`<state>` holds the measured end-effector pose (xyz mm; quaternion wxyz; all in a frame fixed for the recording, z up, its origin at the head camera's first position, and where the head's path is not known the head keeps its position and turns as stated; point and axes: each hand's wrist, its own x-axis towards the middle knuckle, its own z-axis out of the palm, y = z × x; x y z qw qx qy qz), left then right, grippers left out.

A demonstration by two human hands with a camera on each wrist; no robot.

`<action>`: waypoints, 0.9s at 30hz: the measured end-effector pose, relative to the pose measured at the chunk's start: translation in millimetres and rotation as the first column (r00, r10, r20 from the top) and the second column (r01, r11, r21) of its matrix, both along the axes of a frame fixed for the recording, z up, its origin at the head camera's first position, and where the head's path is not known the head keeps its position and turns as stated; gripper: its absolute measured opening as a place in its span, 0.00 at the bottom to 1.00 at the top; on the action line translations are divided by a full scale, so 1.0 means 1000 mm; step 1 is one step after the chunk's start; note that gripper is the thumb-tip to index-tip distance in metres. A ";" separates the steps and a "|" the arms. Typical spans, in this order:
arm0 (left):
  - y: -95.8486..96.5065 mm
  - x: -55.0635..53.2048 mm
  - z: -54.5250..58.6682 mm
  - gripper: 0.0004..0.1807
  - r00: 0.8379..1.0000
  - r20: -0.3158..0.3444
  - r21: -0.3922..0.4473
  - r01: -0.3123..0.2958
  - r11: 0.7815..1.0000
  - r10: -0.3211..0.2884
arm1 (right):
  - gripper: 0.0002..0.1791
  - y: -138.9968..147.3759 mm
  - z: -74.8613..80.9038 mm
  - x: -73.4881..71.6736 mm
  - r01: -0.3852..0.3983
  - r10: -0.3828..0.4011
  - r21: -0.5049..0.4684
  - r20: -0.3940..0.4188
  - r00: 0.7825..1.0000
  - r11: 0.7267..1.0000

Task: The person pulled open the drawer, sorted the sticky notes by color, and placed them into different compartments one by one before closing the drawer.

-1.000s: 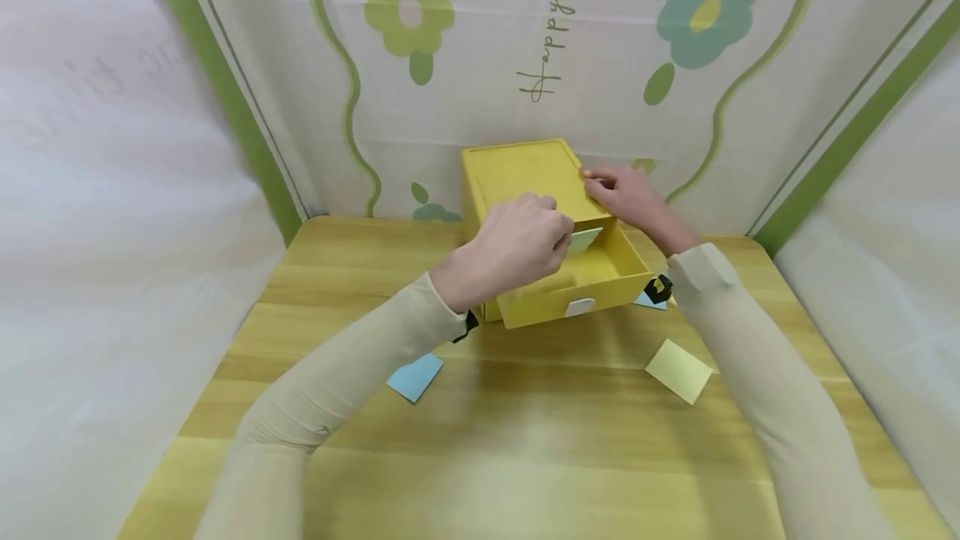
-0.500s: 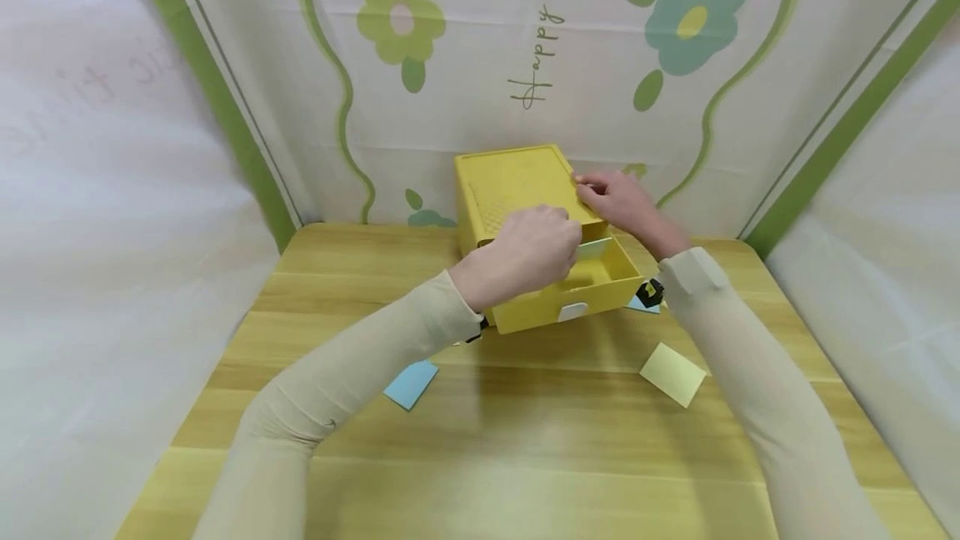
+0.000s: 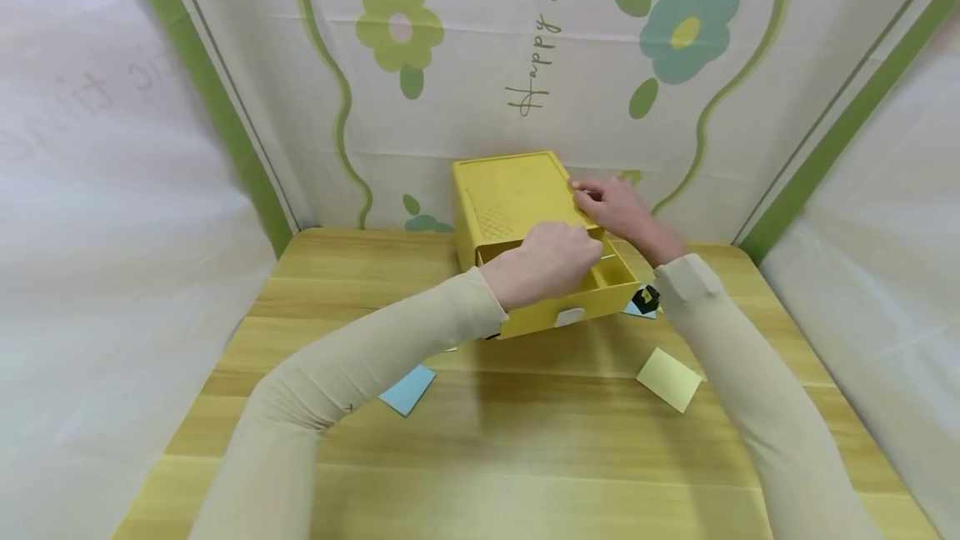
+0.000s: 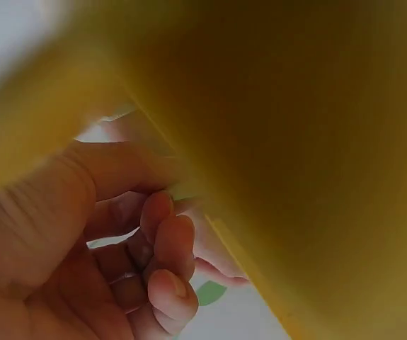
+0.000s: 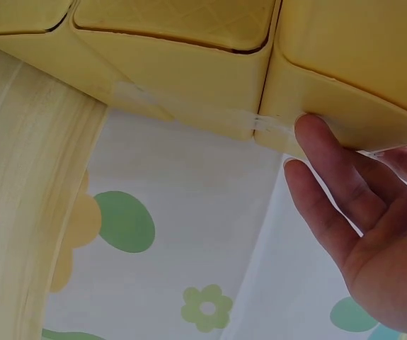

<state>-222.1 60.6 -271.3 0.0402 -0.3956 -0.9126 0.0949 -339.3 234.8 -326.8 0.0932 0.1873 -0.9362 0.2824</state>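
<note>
My left hand [image 3: 551, 265] is over the pulled-out drawer [image 3: 573, 307] of a yellow drawer box [image 3: 513, 190], its fingers curled. It pinches a pale green paper note [image 3: 607, 257], seen nearly edge-on above the drawer. In the left wrist view, the curled fingers [image 4: 171, 241] show close up, with the box's blurred yellow wall hiding much of the scene. My right hand [image 3: 615, 207] rests at the box's top right edge. In the right wrist view, its fairly straight fingers [image 5: 327, 166] touch the box's side.
On the wooden table [image 3: 540, 457] lie a blue note [image 3: 407, 390] to the left front, a pale yellow note [image 3: 670, 379] to the right front, and another blue note [image 3: 640, 312] partly hidden beside the drawer. A flowered white cloth [image 3: 465, 73] hangs behind the box.
My left hand has moved right and down over the drawer with the green note, which now shows only as a thin edge. The right hand stays on the box. The camera view shifts slightly.
</note>
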 end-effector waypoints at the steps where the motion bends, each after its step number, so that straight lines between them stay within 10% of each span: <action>1: 0.001 -0.001 -0.001 0.10 1.000 0.006 -0.011 0.007 1.000 -0.007 | 0.22 0.000 0.000 0.001 0.000 0.000 -0.001 -0.004 1.000 1.000; 9: 0.001 -0.005 -0.003 0.10 0.991 0.132 -0.063 0.033 0.997 -0.025 | 0.22 -0.001 -0.002 0.001 0.003 -0.003 -0.009 -0.002 1.000 1.000; 27: 0.005 -0.010 -0.007 0.11 0.988 0.124 -0.061 0.101 0.993 -0.093 | 0.24 0.003 0.000 0.005 -0.009 0.008 0.037 0.018 1.000 0.999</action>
